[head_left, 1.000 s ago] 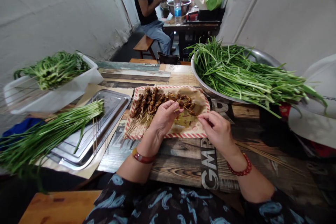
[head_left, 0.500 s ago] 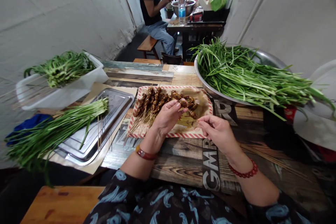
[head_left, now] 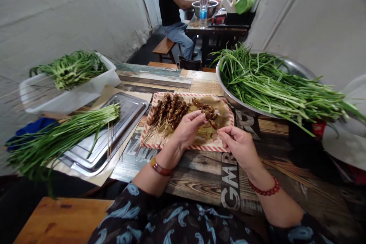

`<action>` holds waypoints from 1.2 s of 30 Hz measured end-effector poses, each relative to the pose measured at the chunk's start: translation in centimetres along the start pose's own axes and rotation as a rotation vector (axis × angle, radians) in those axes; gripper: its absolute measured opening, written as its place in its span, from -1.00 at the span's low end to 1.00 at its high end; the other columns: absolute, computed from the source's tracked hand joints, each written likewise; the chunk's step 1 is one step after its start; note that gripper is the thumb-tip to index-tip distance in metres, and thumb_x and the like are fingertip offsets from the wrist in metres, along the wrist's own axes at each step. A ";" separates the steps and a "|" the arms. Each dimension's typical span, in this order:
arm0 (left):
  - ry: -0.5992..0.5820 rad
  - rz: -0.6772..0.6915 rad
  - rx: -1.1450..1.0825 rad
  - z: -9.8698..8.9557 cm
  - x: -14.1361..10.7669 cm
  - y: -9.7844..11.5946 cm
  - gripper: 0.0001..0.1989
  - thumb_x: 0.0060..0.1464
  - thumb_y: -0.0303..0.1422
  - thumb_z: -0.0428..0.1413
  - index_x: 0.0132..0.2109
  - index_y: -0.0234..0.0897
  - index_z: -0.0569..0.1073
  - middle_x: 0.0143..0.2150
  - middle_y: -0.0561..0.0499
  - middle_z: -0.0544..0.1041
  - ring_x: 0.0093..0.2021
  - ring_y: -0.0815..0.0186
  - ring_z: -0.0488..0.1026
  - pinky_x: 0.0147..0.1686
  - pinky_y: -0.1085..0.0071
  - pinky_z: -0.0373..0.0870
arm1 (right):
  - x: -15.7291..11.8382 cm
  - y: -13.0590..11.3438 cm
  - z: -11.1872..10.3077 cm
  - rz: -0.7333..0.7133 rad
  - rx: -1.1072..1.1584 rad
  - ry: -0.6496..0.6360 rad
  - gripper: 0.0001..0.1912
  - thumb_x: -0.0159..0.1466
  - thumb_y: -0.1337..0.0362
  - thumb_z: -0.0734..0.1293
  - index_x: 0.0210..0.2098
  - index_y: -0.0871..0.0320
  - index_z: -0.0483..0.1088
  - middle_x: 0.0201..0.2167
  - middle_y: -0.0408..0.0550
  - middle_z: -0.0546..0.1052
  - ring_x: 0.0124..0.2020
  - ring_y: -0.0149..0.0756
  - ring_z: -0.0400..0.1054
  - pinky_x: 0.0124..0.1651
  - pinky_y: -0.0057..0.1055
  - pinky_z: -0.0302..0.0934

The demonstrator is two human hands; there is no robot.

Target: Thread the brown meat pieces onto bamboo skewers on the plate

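Note:
A tray with a red-and-white striped rim point(head_left: 200, 148) lies on the table in front of me. Skewered dark brown pieces point(head_left: 168, 110) are piled on its left half, their sticks pointing toward me. Several loose glazed pieces point(head_left: 210, 112) are at its middle right. My left hand point(head_left: 190, 127) is pinched at the edge of these pieces; what lies between its fingertips is too small to make out. My right hand point(head_left: 236, 143) is closed in a pinch over the tray's lower right corner, and I cannot make out anything in it.
Long green stalks point(head_left: 71, 133) lie across a metal tray point(head_left: 134, 108) at left, near a white bin point(head_left: 110, 80) of greens. A large metal bowl point(head_left: 240, 105) heaped with greens stands at right. Thin sticks point(head_left: 297, 179) lie at lower right. A person point(head_left: 168, 4) sits beyond.
My left hand has moved slightly right and its fingers are closer together. The seated person's hands have lowered toward the bowl. The view has shifted a little.

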State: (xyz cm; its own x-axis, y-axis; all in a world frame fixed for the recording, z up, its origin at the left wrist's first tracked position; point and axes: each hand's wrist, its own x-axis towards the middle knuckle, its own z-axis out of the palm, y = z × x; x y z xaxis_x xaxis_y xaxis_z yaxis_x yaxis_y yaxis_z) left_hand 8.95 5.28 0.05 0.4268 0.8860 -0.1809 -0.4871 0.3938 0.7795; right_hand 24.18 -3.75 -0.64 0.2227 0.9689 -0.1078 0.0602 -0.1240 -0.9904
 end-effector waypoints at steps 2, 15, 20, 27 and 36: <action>0.000 -0.003 0.002 0.0 0.0 -0.2 -0.72 -0.23 -0.31 0.42 -0.37 -0.38 0.57 -0.40 0.04 0.53 -0.38 0.46 0.43 -0.24 0.46 0.32 | 0.1 0.2 -0.1 0.013 0.022 0.006 -0.67 0.17 0.03 0.39 -0.35 0.20 0.45 -0.68 -0.24 0.35 -0.67 -0.51 0.17 -0.62 -0.56 0.06; 0.002 0.087 -0.073 -1.1 0.6 1.9 -0.65 -0.07 -0.19 0.34 -0.18 -0.31 0.56 -0.19 -0.05 0.59 -0.24 0.37 0.49 -0.26 0.47 0.38 | 0.0 0.1 -0.1 0.070 0.092 -0.039 -0.62 0.12 -0.02 0.43 -0.35 0.21 0.44 -0.70 -0.26 0.35 -0.73 -0.54 0.16 -0.67 -0.59 0.04; -0.023 0.127 -0.064 -1.2 0.5 2.3 -0.64 -0.08 -0.22 0.34 -0.13 -0.30 0.57 -0.21 -0.05 0.61 -0.20 0.36 0.51 -0.20 0.47 0.39 | -0.1 0.0 0.1 0.081 0.054 -0.062 -0.60 0.12 -0.04 0.42 -0.35 0.21 0.44 -0.69 -0.26 0.35 -0.72 -0.55 0.16 -0.67 -0.60 0.06; 0.004 0.148 -0.081 -1.2 0.6 2.3 -0.75 -0.09 -0.27 0.35 -0.28 -0.30 0.55 -0.29 0.01 0.59 -0.22 0.36 0.51 -0.23 0.47 0.39 | 0.0 0.1 0.5 0.064 0.010 -0.047 -0.61 0.12 -0.04 0.40 -0.37 0.20 0.45 -0.69 -0.25 0.35 -0.72 -0.54 0.15 -0.67 -0.58 0.05; 0.032 0.107 -0.040 -1.0 0.6 1.6 -0.73 -0.14 -0.28 0.38 -0.29 -0.32 0.55 -0.31 0.02 0.58 -0.25 0.39 0.50 -0.28 0.50 0.36 | 0.1 0.4 0.8 0.022 0.010 -0.002 -0.65 0.13 0.00 0.39 -0.40 0.20 0.45 -0.70 -0.23 0.35 -0.72 -0.51 0.17 -0.67 -0.56 0.04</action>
State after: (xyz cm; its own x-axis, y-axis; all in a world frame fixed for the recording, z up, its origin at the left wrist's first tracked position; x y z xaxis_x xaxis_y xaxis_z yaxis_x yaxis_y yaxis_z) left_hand 7.67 6.72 0.61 0.3469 0.9305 -0.1176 -0.5588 0.3057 0.7709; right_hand 23.41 -3.53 -1.09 0.2217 0.9664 -0.1299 0.0454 -0.1432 -0.9886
